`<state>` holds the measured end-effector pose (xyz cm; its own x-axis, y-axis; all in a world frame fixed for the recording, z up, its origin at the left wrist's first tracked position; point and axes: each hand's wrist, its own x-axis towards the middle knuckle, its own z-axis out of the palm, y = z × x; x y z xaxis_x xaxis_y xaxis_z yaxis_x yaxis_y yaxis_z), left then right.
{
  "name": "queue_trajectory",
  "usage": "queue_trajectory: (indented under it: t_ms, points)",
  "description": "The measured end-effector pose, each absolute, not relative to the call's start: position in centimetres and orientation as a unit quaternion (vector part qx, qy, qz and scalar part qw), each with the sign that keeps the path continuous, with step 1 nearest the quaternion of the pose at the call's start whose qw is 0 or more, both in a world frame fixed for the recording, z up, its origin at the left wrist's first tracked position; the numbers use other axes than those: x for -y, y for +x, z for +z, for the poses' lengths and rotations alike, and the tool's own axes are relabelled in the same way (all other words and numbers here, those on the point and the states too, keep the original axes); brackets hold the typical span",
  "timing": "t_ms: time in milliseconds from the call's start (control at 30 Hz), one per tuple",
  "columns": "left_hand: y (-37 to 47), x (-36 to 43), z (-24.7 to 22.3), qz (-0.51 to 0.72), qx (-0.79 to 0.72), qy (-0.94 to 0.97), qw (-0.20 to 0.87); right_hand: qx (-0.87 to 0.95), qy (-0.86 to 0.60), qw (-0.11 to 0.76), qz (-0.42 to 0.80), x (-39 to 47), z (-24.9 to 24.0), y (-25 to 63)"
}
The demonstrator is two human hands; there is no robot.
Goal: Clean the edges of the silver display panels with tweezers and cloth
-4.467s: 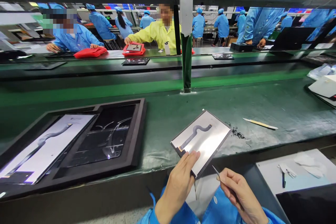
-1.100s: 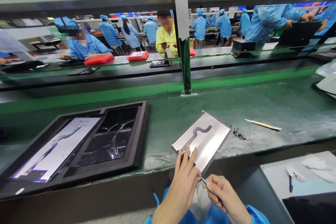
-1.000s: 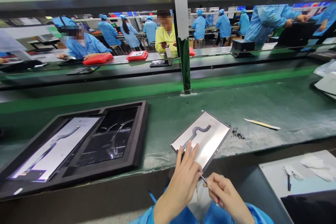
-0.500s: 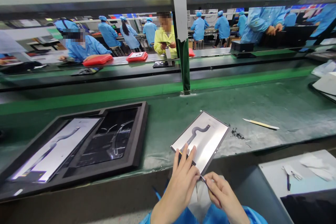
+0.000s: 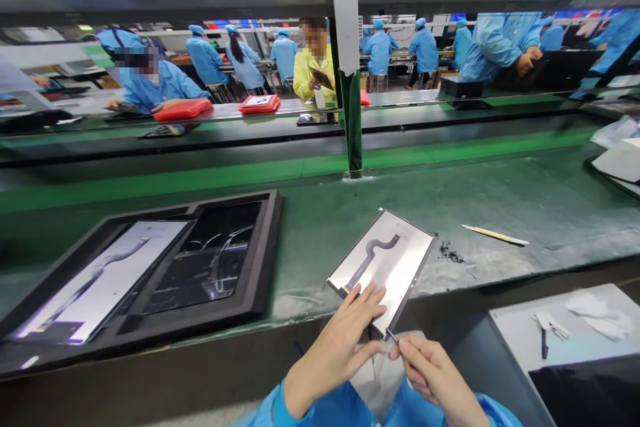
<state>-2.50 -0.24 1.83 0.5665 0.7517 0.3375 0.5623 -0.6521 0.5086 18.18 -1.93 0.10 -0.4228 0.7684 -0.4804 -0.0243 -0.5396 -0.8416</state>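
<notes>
A silver display panel (image 5: pixel 395 260) with a grey flex cable on its back lies tilted at the near edge of the green bench. My left hand (image 5: pixel 336 347) rests its fingers on the panel's near corner and holds it down. My right hand (image 5: pixel 434 373) pinches thin metal tweezers (image 5: pixel 392 336), whose tip touches the panel's near edge beside my left thumb. Both sleeves are blue.
A black foam tray (image 5: pixel 260 260) at left holds one silver panel (image 5: pixel 95 280) and one dark slot. A pale stick (image 5: pixel 495 235) and dark scraps (image 5: pixel 453 255) lie right of the panel. White sheets with a pen (image 5: pixel 543 345) sit at lower right. Workers sit behind a green post (image 5: pixel 354 120).
My left hand has spread flatter over the panel's near corner, and the panel has turned slightly. The tweezers' tip stays at the panel's near edge. Earlier the right hand was further right.
</notes>
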Motion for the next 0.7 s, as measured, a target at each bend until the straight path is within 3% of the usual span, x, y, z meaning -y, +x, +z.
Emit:
queue_trajectory:
  t_ms: [300,700]
  points:
    - [-2.4,0.1,1.2,0.269,-0.381,0.874,0.133,0.358,-0.450,0.282,0.768,2.1,-0.7,18.6]
    - [-2.2,0.1,1.0,0.264,-0.386,0.876,0.119,0.414,-0.496,0.323,0.692,1.6,1.8,20.6]
